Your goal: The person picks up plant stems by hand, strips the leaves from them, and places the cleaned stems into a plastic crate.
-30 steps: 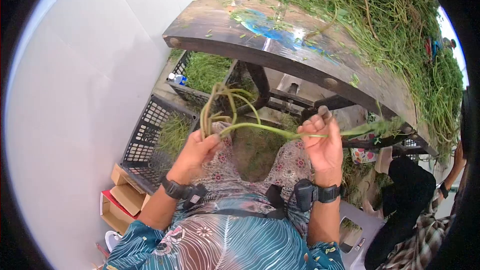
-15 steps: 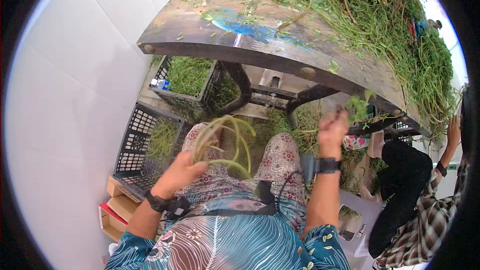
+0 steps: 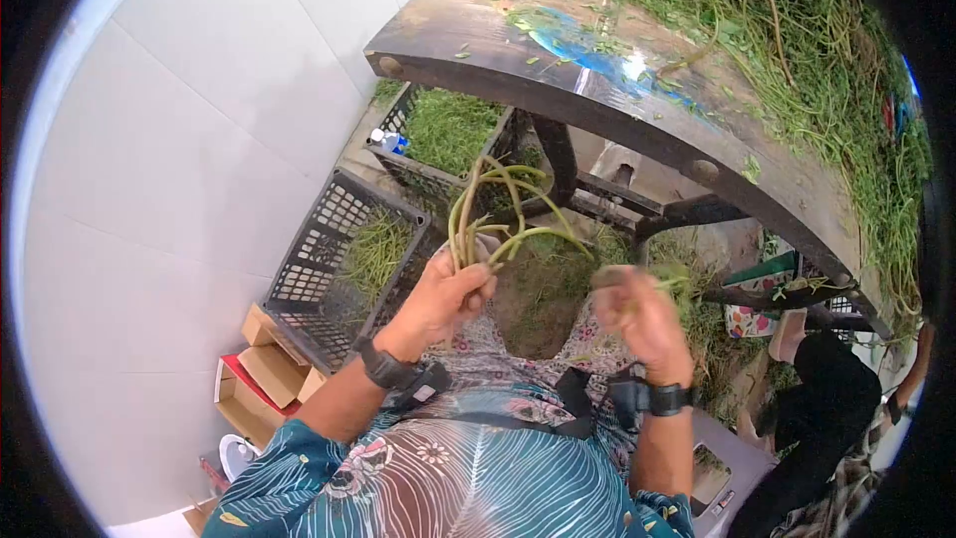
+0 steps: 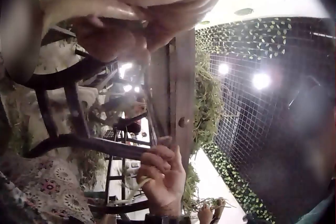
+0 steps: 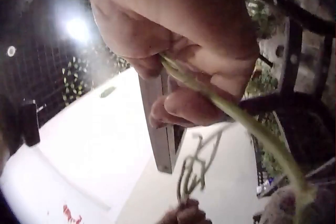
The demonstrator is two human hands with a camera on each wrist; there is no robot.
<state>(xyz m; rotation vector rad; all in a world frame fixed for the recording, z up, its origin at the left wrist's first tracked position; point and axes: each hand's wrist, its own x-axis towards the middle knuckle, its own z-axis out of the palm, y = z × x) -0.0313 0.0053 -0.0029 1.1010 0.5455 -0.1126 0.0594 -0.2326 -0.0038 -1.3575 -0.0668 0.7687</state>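
Note:
In the head view the left hand [image 3: 440, 301] grips several long green stems [image 3: 466, 221], which arch up and over to the right. To its right, above the knee, the blurred right hand [image 3: 642, 324] has curled fingers. The right wrist view shows a green stem [image 5: 257, 129] pinched in the right hand [image 5: 184, 50], its end between thumb and fingers. Beyond it, the left hand [image 5: 186, 214] holds the bunch of stems [image 5: 193, 174] upright. A pale stem also crosses the left hand [image 4: 142, 14] in the left wrist view.
A wooden table [image 3: 478, 65] ahead carries a heap of leafy greens [image 3: 827, 60]. Black crates [image 3: 319, 249] with greens and cardboard boxes [image 3: 269, 379] stand at the left. Another person's dark trouser leg [image 3: 827, 389] is at the right.
The right hand swung out to the right with a leafy piece, then came back lower toward the left hand. The left hand kept the stems and rose. The head view shifted.

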